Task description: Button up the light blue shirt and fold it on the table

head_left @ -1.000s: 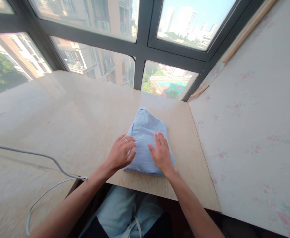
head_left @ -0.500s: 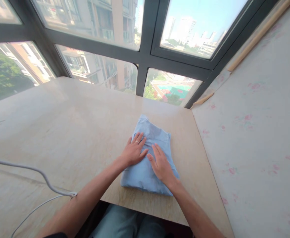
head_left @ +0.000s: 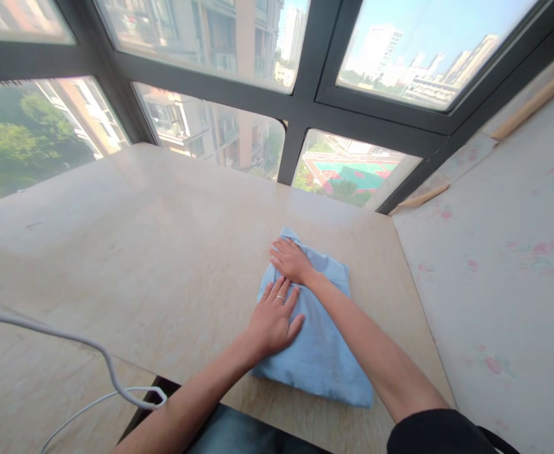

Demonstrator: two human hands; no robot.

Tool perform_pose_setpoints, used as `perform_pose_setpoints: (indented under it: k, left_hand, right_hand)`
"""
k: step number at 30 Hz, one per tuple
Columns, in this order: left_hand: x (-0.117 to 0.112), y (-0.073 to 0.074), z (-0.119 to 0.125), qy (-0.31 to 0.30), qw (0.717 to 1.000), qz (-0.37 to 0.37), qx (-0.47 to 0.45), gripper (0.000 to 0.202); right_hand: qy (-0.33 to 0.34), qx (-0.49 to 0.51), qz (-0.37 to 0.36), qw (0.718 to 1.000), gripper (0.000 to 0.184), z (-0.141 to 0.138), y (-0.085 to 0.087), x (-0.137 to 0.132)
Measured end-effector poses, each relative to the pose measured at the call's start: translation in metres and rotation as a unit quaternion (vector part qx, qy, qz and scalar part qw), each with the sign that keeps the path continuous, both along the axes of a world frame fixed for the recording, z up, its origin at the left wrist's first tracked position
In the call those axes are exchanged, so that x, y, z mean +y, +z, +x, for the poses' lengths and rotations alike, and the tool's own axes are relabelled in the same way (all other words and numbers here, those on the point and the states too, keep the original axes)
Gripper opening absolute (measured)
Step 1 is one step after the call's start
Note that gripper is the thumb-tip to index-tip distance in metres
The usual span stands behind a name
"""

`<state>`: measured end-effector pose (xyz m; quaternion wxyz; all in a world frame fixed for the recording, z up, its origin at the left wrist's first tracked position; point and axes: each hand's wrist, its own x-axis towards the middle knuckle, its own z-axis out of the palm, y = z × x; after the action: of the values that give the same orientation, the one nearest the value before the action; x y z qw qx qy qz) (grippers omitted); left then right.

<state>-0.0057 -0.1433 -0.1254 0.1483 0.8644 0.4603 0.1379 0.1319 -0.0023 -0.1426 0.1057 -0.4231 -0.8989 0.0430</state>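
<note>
A folded light-blue garment (head_left: 324,353), perhaps a shirt, lies flat on the pale marbled tabletop (head_left: 163,252). My left hand (head_left: 277,321), wearing a ring, rests on its left side with the fingers spread. Farther up, my right hand (head_left: 292,260) lies palm down across the upper left part of the garment, fingers stretched toward its left edge. The two hands are close together, the right one beyond the left. Both press on the cloth without grasping it. Part of the garment is hidden under the hands and the right forearm.
A grey cable (head_left: 88,343) loops across the left front, near my left forearm. Dark window frames (head_left: 286,113) stand along the back edge. A flower-patterned wall (head_left: 508,271) bounds the right side. My legs are below the front edge.
My right hand has moved from the garment's right middle up to its upper left. My left hand has slid down toward me. The view has shifted slightly.
</note>
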Motion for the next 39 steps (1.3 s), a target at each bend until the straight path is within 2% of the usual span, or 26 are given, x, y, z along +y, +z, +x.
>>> perform_pose_setpoints:
  k: [3,9,16,19,22,25,28,31,33,36,39]
  left_hand:
    - [-0.008,-0.004,-0.003,-0.018,1.000,0.011,-0.021,0.057]
    - [-0.022,-0.003,-0.010,-0.043,0.998,0.016,-0.033,0.056]
    - [-0.051,-0.010,-0.020,-0.050,0.995,0.075,-0.043,0.066]
    - [-0.062,-0.014,-0.024,-0.042,0.993,0.107,-0.037,0.068]
    - [-0.068,-0.016,-0.025,-0.028,0.990,0.133,-0.027,0.068]
    - [-0.070,-0.017,-0.025,-0.030,0.989,0.146,-0.018,0.067]
    - [-0.069,-0.016,-0.025,-0.034,0.988,0.150,-0.017,0.067]
    - [-0.070,-0.016,-0.025,-0.027,0.988,0.152,-0.018,0.067]
    - [-0.073,-0.016,-0.026,-0.025,0.988,0.152,-0.016,0.068]
    - [-0.082,-0.015,-0.029,-0.025,0.988,0.151,-0.012,0.070]
    - [-0.092,-0.015,-0.033,-0.018,0.989,0.148,-0.001,0.071]
  right_hand:
    - [0.018,0.046,0.012,0.999,0.040,0.010,-0.010,0.008]
    - [0.069,0.039,0.016,0.997,0.046,0.021,-0.006,0.022]
    - [0.073,0.029,0.045,0.996,0.045,0.021,-0.008,0.022]
    - [0.078,0.031,0.071,0.994,0.042,0.021,-0.003,0.016]
    - [0.082,0.036,0.101,0.991,0.040,0.021,0.010,0.011]
    - [0.048,0.040,0.120,0.991,0.041,0.017,0.023,0.012]
    - [-0.052,0.022,0.104,0.993,0.047,0.011,0.024,0.020]
    - [-0.134,-0.003,0.033,0.990,0.055,0.008,0.011,0.025]
    - [-0.157,0.007,0.003,0.988,0.057,0.009,-0.002,0.025]
    - [-0.156,0.048,0.000,0.987,0.058,0.015,-0.016,0.025]
    - [-0.138,0.075,-0.015,0.988,0.061,0.021,-0.022,0.028]
